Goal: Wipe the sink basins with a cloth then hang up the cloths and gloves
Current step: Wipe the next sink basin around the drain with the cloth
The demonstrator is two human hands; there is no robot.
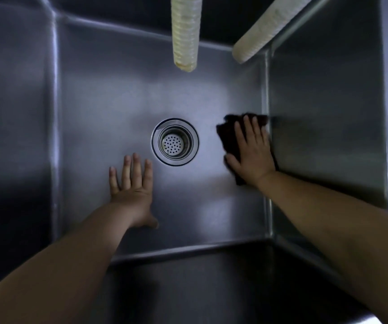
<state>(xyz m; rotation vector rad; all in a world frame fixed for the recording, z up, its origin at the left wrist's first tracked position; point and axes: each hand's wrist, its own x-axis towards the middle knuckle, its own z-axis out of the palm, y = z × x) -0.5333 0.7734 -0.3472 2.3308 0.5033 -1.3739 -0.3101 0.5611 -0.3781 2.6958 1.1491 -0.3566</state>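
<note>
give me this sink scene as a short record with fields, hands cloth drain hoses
place: steel sink basin, seen from above
right hand: flat on a dark cloth, pressing it to the basin floor by the right wall
left hand: fingers spread, flat on the floor, holding nothing
drain: centre, perforated strainer in place
hoses: two pale ribbed hoses hanging in from the top

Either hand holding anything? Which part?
Right hand presses flat on the middle of a dark cloth on the sink floor, no grip. Left hand is spread and bare.

Open basin floor (99, 101) around drain (175, 141); two hoses (185, 31) overhead.
</note>
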